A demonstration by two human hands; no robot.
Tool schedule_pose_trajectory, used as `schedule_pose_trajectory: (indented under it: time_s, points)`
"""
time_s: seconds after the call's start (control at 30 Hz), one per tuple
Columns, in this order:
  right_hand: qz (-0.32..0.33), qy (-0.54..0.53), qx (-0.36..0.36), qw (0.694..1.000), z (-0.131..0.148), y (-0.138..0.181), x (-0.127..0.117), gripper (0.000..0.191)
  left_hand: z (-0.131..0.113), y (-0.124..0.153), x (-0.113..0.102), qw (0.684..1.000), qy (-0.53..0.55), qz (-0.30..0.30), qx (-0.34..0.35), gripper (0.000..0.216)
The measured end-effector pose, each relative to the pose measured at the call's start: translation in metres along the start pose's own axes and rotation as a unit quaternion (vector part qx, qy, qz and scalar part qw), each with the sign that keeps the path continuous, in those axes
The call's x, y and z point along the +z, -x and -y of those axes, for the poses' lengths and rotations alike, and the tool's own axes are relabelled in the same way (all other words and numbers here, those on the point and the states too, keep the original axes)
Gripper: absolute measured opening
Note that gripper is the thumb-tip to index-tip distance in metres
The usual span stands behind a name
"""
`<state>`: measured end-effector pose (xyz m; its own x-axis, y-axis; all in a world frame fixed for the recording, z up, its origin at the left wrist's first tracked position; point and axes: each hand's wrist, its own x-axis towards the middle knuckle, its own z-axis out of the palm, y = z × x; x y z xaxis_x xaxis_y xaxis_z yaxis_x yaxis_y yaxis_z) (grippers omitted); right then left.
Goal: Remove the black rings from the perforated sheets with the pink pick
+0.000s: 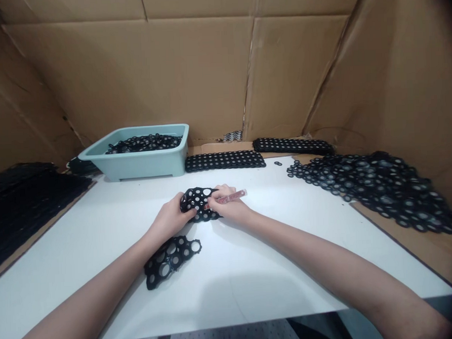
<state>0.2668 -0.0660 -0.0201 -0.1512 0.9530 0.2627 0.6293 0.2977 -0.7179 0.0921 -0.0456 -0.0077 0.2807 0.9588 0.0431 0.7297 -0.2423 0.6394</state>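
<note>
My left hand (171, 217) grips the left side of a black perforated sheet piece (197, 204), a moulded rubber or plastic web of round holes. My right hand (227, 201) presses on its right side and also holds a slim pink-red pen-like tool (230, 196), its tip pointing away to the right. Fingers of both hands meet over the piece and hide part of it. A second black perforated piece (168, 260) lies flat on the white table (252, 272), just below my left wrist and apart from it.
A pale teal plastic tub (137, 166) holds black pieces at the back left. Black perforated strips (224, 160) lie behind the table, with another strip (292, 146) beyond. A loose black heap (371, 189) lies right, a dark stack (27, 206) left. Cardboard walls surround the area.
</note>
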Motion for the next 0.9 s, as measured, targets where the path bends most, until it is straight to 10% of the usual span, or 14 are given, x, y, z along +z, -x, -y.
schedule_pose_trajectory:
  time_s: [0.5,0.9]
  points:
    - [-0.069,0.14,-0.103,0.982,0.003,0.008,0.018,0.026,-0.009,0.012,0.011,0.978,0.166,0.004,-0.126,0.022]
    - [-0.013,-0.011,-0.029,0.999,0.004,0.004,0.002,0.032,-0.014,0.009,0.0,0.955,0.239,0.056,-0.166,0.026]
